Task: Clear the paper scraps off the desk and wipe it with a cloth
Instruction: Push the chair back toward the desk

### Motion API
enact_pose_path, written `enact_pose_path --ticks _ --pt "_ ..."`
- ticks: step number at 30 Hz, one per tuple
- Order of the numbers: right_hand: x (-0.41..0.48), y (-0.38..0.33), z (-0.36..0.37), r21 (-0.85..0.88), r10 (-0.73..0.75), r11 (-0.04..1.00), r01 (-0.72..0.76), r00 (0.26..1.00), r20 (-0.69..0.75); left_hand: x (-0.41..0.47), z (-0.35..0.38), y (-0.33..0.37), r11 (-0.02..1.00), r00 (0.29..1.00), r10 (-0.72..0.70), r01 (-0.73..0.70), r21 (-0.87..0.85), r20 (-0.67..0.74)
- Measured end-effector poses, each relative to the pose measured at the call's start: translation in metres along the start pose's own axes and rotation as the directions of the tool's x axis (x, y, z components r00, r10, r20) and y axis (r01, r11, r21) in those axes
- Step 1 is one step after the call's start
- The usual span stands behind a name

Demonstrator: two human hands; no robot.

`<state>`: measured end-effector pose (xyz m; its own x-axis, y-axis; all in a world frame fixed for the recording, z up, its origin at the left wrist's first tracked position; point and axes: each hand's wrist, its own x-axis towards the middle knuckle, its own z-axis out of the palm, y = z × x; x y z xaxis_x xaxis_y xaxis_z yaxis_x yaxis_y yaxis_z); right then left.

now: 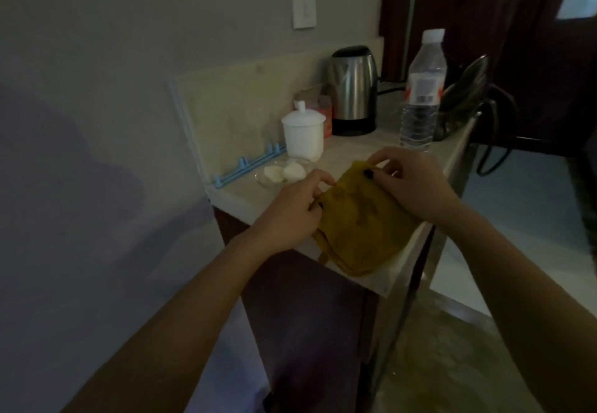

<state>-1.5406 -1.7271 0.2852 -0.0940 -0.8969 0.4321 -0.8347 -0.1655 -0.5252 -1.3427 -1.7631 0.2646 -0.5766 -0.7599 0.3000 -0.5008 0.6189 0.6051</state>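
Forearms angle in from both sides and meet at the near end of the worktop. Yellow cloth, bunched or folded, lies there between the two hands, with its near corner hanging slightly over the front edge. Left hand: grip clamped on the cloth's left edge, fingers curled in on it. Right hand: grip pinching the far top edge, thumb on the fabric. Neither holds anything else. Key relation: the worktop runs away from the hands, long axis toward the kettle and bottle, so wipe strokes should go outward from the grip, not sideways. The cloth's long axis roughly lines up with that. Left hand is nearer the clear dish with white lumps in it, just beyond the knuckles; can't tell if those are the paper scraps. White lidded cup sits behind the dish. Right hand is nearer the bottle. My read: cloth is getting squared up, wiping not yet begun. Clutter sits on the back half, so the first pass will be short.
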Motion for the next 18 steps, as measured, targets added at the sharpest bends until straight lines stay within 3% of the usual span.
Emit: enact_pose_path --ticks 2,5,9,13,18 --pt "0.022 0.017 0.011 -0.017 0.010 1.000 -0.010 0.999 0.040 0.013 0.003 -0.008 0.995 0.999 -0.035 0.035 0.088 0.001" --pt "0.047 0.037 0.026 -0.138 -0.010 0.990 0.029 0.991 0.131 0.017 0.010 -0.016 0.931 0.998 -0.061 0.066 0.358 -0.027" --pt "0.057 0.025 0.030 0.004 -0.236 0.971 0.238 0.959 0.159 -0.009 0.020 -0.010 0.865 0.983 -0.009 0.099 0.492 -0.182" --pt "0.040 -0.001 0.030 0.235 -0.467 0.881 0.410 0.834 0.296 -0.052 0.030 -0.001 0.796 0.946 -0.106 0.266 0.544 -0.308" --pt "-0.007 -0.031 0.041 0.407 -0.687 0.727 0.553 0.591 0.423 -0.141 0.058 0.019 0.665 0.844 -0.402 0.536 0.520 -0.357"
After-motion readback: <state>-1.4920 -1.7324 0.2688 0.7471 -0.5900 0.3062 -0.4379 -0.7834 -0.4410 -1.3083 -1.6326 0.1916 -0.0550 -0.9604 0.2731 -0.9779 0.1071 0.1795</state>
